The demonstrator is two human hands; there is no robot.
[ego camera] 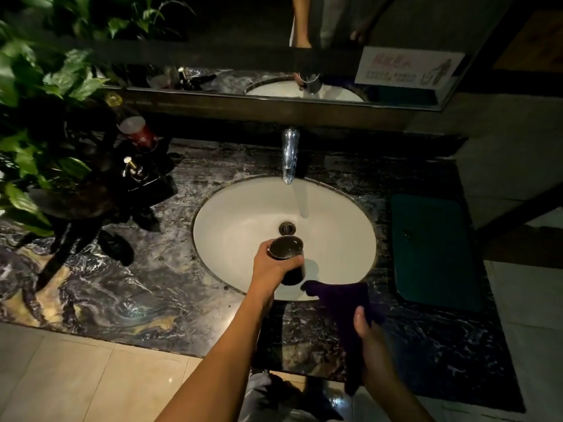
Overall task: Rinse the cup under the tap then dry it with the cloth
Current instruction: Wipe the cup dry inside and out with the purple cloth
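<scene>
My left hand (pixel 272 264) grips a dark metal cup (pixel 288 254) by its side, tilted with its mouth toward me, over the near part of the white oval sink (pixel 237 220). My right hand (pixel 367 330) holds a dark purple cloth (pixel 341 303) just right of the cup, draped over the sink's near rim and hanging down past the counter edge. The chrome tap (pixel 289 155) stands at the far side of the sink, well beyond the cup. I cannot tell if water runs from it.
The sink is set in a dark marble counter (pixel 137 287). A leafy plant (pixel 39 117) and bottles (pixel 135 132) crowd the far left. A green mat (pixel 435 251) lies right of the sink. A mirror (pixel 243 56) runs along the back wall.
</scene>
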